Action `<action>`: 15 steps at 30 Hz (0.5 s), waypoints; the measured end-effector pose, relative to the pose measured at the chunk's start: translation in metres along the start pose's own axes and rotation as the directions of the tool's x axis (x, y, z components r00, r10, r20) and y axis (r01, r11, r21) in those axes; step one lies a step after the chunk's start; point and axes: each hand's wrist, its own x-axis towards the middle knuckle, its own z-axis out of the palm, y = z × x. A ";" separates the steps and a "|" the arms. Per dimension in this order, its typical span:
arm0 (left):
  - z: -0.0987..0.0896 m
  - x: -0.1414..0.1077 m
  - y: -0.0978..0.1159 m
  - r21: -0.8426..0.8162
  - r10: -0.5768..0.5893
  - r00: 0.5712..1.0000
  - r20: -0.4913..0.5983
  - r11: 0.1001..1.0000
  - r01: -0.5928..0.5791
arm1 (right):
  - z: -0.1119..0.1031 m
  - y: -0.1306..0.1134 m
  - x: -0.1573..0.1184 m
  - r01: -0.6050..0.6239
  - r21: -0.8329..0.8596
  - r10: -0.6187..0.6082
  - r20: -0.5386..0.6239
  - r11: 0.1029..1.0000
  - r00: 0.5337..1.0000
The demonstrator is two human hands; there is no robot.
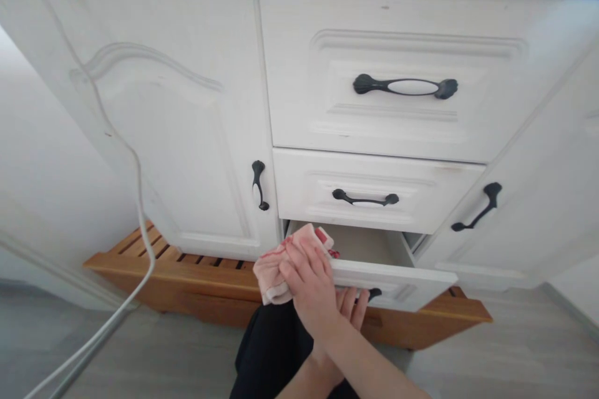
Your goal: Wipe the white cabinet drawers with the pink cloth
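A pink and red cloth (274, 268) is pressed under my right hand (311, 283), against the left end of the lowest drawer's front (412, 283). That drawer is pulled partly out, and its visible inside looks bare. My right forearm crosses over my left one. Below and behind it, my left hand (349, 308) has its fingers curled at the dark handle (374, 293) of the same drawer; most of the handle is hidden by the fingers.
Above are two closed drawers (290, 106), with cupboard doors at left (187, 137) and right (524, 199). A slatted wooden bench (206, 283) stands low under the cabinet front. A white cable (139, 181) hangs down the left side. My dark-clothed legs show at the bottom.
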 end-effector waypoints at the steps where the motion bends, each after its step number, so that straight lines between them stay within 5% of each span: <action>1: -0.001 -0.008 -0.002 -0.019 0.005 1.000 0.024 1.000 -0.004 | 0.003 0.001 0.005 0.052 -0.045 -0.053 -0.018 0.998 0.998; 6: -0.001 -0.014 -0.010 -0.015 0.065 0.994 0.091 0.998 -0.063 | 0.008 0.012 0.021 0.366 -0.243 -0.386 -0.037 0.898 0.922; 15: 0.023 0.008 -0.018 0.073 0.050 0.990 0.134 0.996 -0.060 | 0.024 0.036 0.040 0.439 -0.223 -0.407 0.176 0.871 0.896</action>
